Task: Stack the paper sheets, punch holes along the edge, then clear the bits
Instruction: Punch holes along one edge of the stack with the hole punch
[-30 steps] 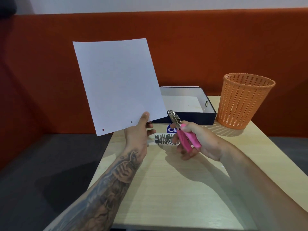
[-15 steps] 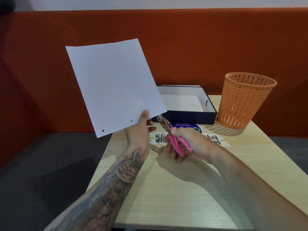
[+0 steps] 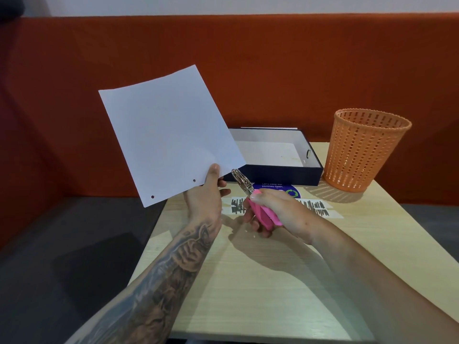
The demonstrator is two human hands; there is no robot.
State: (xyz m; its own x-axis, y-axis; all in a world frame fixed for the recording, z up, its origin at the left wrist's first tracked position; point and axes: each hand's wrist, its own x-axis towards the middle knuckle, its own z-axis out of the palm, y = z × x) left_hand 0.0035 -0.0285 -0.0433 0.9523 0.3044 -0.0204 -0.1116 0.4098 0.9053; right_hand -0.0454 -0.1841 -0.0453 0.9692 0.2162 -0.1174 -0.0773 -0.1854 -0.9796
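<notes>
My left hand (image 3: 206, 197) pinches the lower edge of the white paper sheets (image 3: 166, 130), held up and tilted above the table's left edge. Two punched holes show along that lower edge, left of my thumb. My right hand (image 3: 275, 209) grips a hole punch (image 3: 253, 197) by its pink handles. Its metal jaws point up toward the lower right corner of the paper, just below the edge and apart from it. A few tiny white bits (image 3: 253, 235) lie on the table under my right hand.
A light wooden table (image 3: 273, 281) lies below my arms. A dark blue open box (image 3: 275, 157) stands at the back, an orange mesh bin (image 3: 365, 150) at the back right. Stickers with dark scribbles (image 3: 315, 207) and a blue round label lie behind my hands. A red padded wall rises behind.
The paper tilted and its top edge sank a little. My right hand brought the punch left and up toward the paper's lower right corner.
</notes>
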